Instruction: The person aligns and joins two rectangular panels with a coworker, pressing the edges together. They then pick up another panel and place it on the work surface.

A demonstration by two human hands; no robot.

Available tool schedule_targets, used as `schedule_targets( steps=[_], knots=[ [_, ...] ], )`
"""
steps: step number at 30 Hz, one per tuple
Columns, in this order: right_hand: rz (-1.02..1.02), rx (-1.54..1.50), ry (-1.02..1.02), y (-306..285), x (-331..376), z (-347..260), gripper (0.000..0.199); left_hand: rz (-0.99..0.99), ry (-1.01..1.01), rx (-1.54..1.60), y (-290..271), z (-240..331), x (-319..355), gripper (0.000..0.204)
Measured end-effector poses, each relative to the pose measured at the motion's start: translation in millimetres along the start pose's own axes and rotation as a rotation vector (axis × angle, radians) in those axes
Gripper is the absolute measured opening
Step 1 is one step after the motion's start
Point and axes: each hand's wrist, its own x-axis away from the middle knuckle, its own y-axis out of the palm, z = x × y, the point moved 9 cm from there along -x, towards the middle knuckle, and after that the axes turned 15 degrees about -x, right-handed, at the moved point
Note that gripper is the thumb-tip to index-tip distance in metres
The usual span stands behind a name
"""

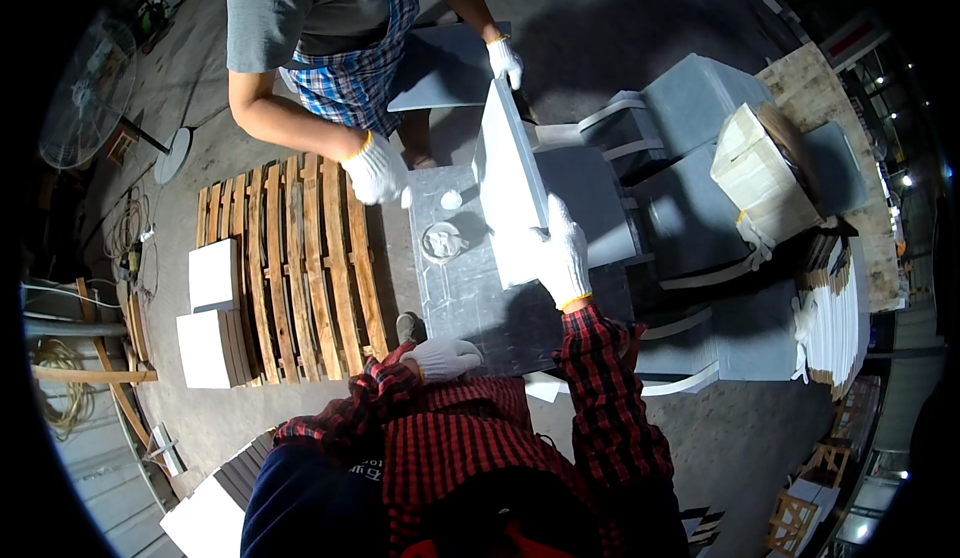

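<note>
A white slab [508, 173] stands on edge, tilted, over a grey work table [470, 308]. My right hand [562, 263], in a white knit glove, grips its near end. My left hand [445, 359], gloved too, lies flat with its fingers stretched along the table's near edge and holds nothing. Across the table, a co-worker in a checked apron has one gloved hand [506, 62] at the slab's far end. The co-worker's other gloved hand [377, 169] hangs by the table's left edge. A round dish [441, 243] with white stuff in it sits left of the slab, near a white lump [451, 200].
A wooden pallet [300, 268] lies on the left, with stacked white slabs [209, 348] at its corner. To the right are grey slabs [690, 208] with pale strips, an open box [765, 173] and upright thin sheets [838, 303]. A floor fan [90, 93] stands far left.
</note>
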Motion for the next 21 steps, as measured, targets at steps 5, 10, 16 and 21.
schedule_targets(
  steps=[5,10,16,21],
  knots=[
    [-0.044,-0.042,0.008,0,-2,-8,0.060,0.045,0.073,-0.081,-1,2,2,0.045],
    [-0.055,-0.083,0.051,-2,-2,-6,0.058,0.024,0.022,-0.102,1,-2,0,0.039],
    [-0.095,-0.198,0.073,-4,-3,-12,0.052,0.017,-0.057,0.093,4,-15,-5,0.040],
    [-0.141,-0.264,0.094,-6,-3,-2,0.051,-0.002,-0.175,0.287,-6,-13,4,0.043]
  ],
)
